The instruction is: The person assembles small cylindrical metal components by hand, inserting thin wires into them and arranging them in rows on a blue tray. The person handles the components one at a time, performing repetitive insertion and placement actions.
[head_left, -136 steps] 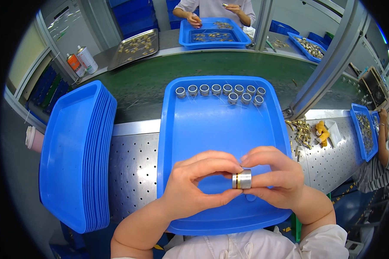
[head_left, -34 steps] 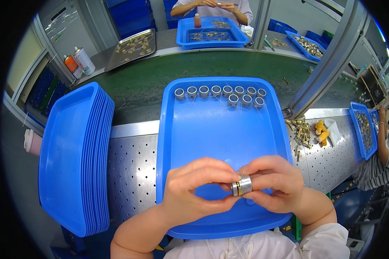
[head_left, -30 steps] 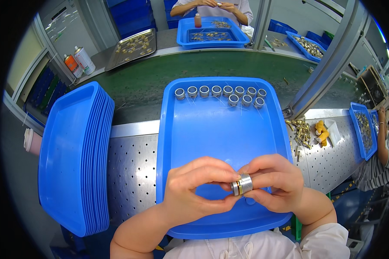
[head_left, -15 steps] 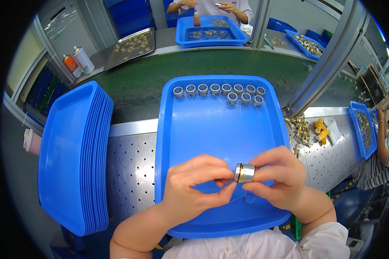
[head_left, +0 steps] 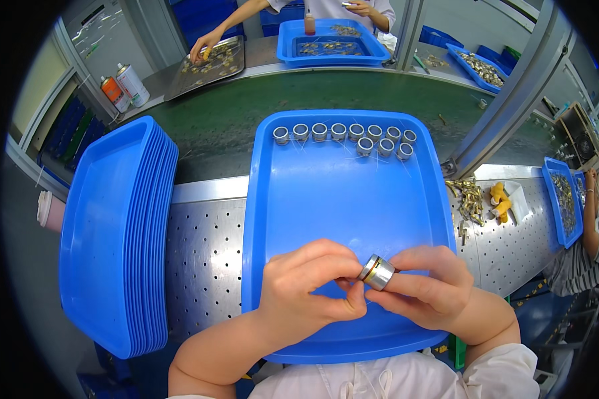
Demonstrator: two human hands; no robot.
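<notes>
A short silver metal cylinder (head_left: 378,272) with a brass-coloured band is held between my hands, above the near half of a blue tray (head_left: 339,199). My right hand (head_left: 432,286) grips its right end between thumb and fingers. At the other end, the pinched fingertips of my left hand (head_left: 313,282) press against its edge; anything thin between them is too small to see. Similar hollow metal cylinders (head_left: 338,132) stand on end along the tray's far side, several in a row and 3 in front. Fine pale wires stick out from them.
Left stands a stack of blue trays (head_left: 106,233). Right, on the perforated metal table (head_left: 203,259), lie brass-coloured parts (head_left: 471,201) and a yellow object (head_left: 500,201) beside a metal post (head_left: 506,100). Across the green belt (head_left: 246,96), a co-worker's hand (head_left: 206,43) is over a metal tray (head_left: 203,76).
The cylinder has tilted in my fingers, its right end lower, and my right hand has shifted slightly down. The co-worker's arm has reached out to the metal tray. The whole view has shifted slightly.
</notes>
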